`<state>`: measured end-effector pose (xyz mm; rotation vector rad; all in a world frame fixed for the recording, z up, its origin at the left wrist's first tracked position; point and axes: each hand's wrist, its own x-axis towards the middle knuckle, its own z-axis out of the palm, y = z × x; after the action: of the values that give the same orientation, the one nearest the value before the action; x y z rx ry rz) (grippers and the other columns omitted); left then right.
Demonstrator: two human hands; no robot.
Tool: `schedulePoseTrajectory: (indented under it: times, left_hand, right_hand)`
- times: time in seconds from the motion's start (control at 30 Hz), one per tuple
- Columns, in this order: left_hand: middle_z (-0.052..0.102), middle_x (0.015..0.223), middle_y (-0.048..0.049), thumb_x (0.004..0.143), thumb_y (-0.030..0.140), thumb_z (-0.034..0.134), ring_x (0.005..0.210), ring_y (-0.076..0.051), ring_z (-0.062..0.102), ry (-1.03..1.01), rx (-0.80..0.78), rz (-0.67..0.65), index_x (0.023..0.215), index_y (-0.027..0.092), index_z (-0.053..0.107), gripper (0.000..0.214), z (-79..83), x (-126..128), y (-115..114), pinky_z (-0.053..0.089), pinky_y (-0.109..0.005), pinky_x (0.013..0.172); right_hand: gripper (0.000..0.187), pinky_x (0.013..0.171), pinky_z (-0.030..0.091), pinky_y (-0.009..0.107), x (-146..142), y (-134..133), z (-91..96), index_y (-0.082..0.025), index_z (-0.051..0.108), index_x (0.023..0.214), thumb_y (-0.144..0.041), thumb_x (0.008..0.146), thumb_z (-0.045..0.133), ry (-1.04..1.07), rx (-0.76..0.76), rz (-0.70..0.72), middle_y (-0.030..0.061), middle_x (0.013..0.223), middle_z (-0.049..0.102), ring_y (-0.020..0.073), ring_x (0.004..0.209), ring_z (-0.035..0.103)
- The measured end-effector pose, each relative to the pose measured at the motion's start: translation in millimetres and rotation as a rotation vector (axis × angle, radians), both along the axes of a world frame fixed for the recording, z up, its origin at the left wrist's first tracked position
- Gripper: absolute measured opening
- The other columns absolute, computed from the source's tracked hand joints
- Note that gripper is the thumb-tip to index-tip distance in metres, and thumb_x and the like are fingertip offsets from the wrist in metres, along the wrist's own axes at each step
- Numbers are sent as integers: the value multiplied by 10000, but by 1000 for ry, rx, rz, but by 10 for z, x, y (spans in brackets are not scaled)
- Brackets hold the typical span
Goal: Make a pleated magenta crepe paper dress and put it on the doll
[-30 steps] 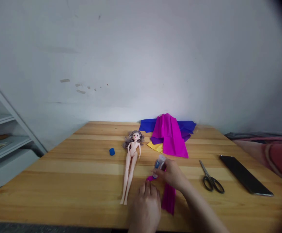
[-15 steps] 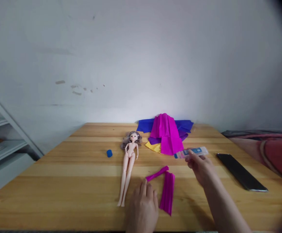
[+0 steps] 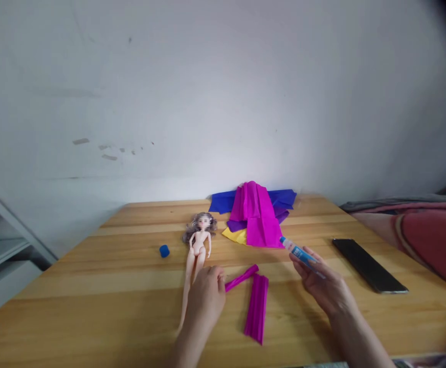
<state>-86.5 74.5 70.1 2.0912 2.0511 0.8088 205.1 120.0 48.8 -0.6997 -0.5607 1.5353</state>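
Note:
My right hand [image 3: 325,286] holds a glue stick [image 3: 297,250] with a blue label, its tip pointing up and left over the wooden table [image 3: 104,301]. My left hand [image 3: 205,296] rests with bent fingers on the legs of an unclothed doll [image 3: 197,243] and touches the end of a rolled magenta paper strip [image 3: 242,277]. A folded magenta crepe strip [image 3: 257,306] lies between my hands. The glue's blue cap [image 3: 164,251] sits left of the doll.
A pile of magenta, blue, purple and yellow crepe paper [image 3: 254,212] lies at the table's far edge by the wall. A black phone [image 3: 369,265] lies at right. Red-grey bedding [image 3: 418,230] is beyond the table's right edge, and a grey shelf [image 3: 0,240] stands at left.
My right hand carried the glue stick from the rolled strip out to the right. My left hand moved forward onto the doll's legs. The scissors are now hidden behind my right hand.

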Motion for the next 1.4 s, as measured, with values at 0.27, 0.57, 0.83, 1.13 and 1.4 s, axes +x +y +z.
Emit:
schedulePoseTrajectory:
  times: [0.27, 0.57, 0.83, 1.13, 1.4]
  left_hand:
    - [688, 950, -71, 844, 415, 514, 853, -178, 626, -629, -144, -258, 1059, 163, 624, 349, 339, 493, 86, 475, -270, 757]
    - [641, 1000, -65, 804, 333, 575, 905, -183, 592, -551, -16, -368, 1099, 216, 624, 321, 405, 776, 165, 476, -290, 781]
    - [672, 905, -57, 805, 225, 500, 872, -179, 610, -310, -104, -11, 930, 172, 655, 206, 80, -125, 310, 457, -295, 803]
    - [665, 822, -42, 785, 124, 491, 882, -177, 584, -68, -134, -77, 772, 188, 669, 190, -20, -98, 163, 403, -297, 848]
    - [619, 799, -35, 799, 130, 511, 828, -179, 562, -72, -49, -45, 775, 195, 628, 135, 12, 21, 2, 418, -300, 779]
  right_hand:
    - [252, 691, 532, 300, -412, -104, 57, -249, 596, 831, -431, 698, 708, -148, 66, 5, 5, 834, 681, 193, 805, 663]
    - [299, 779, 480, 343, -607, -109, 261, -205, 606, 976, -381, 736, 635, -889, 483, 254, 59, 937, 675, 221, 827, 625]
    - [190, 623, 415, 292, 657, 545, 15, -200, 567, 807, -349, 691, 579, -1777, -15, -350, 82, 779, 675, 237, 727, 633]
    - [342, 663, 451, 319, 877, 496, -47, -198, 568, 886, -421, 633, 631, -1720, -25, -316, 89, 856, 682, 255, 791, 645]
    - [249, 567, 453, 287, 167, -74, 279, -209, 662, 808, -419, 729, 554, -1446, 255, -141, 46, 736, 680, 188, 599, 594]
